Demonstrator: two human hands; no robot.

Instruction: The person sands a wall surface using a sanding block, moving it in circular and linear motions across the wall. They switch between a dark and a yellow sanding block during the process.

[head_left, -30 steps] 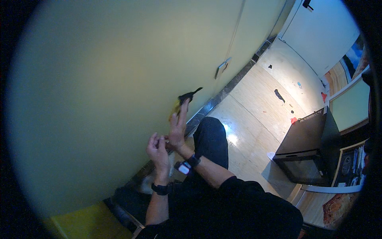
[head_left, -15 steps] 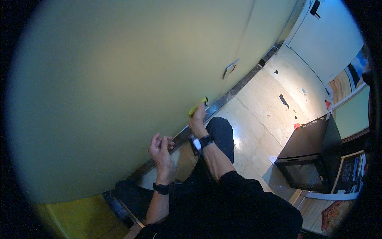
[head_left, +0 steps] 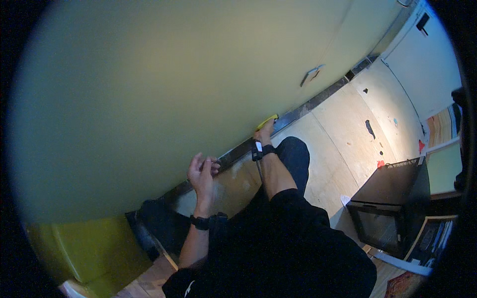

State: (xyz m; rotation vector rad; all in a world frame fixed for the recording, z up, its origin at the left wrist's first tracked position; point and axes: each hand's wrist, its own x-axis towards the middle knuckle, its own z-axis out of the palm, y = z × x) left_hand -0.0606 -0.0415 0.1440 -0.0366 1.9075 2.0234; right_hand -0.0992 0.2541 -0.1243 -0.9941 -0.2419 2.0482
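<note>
My right hand [head_left: 264,131] is closed round a slim yellow tool [head_left: 267,122]; its exact kind is too small to make out. The tool lies close against the pale green wall [head_left: 149,109], just above the dark baseboard [head_left: 318,99]. Lower down along the same wall, my left hand [head_left: 201,174] hovers near the baseboard with its fingers half curled and apart. I see nothing held in it. Both wrists carry dark bands, the right one with a lit face. My bent knee [head_left: 293,154] is beside the right forearm.
A black cabinet with a dark glass front [head_left: 377,223] stands on the right. Dark and red scraps [head_left: 369,129] lie on the pale floor [head_left: 333,141] towards the white door [head_left: 422,64]. A wall plate [head_left: 312,75] juts from the wall. At lower left is a yellow-green surface [head_left: 94,243].
My right hand, with the yellow tool, has dipped closer to the baseboard and moved further along it. The view has shifted a little; my left hand stays in nearly the same pose.
</note>
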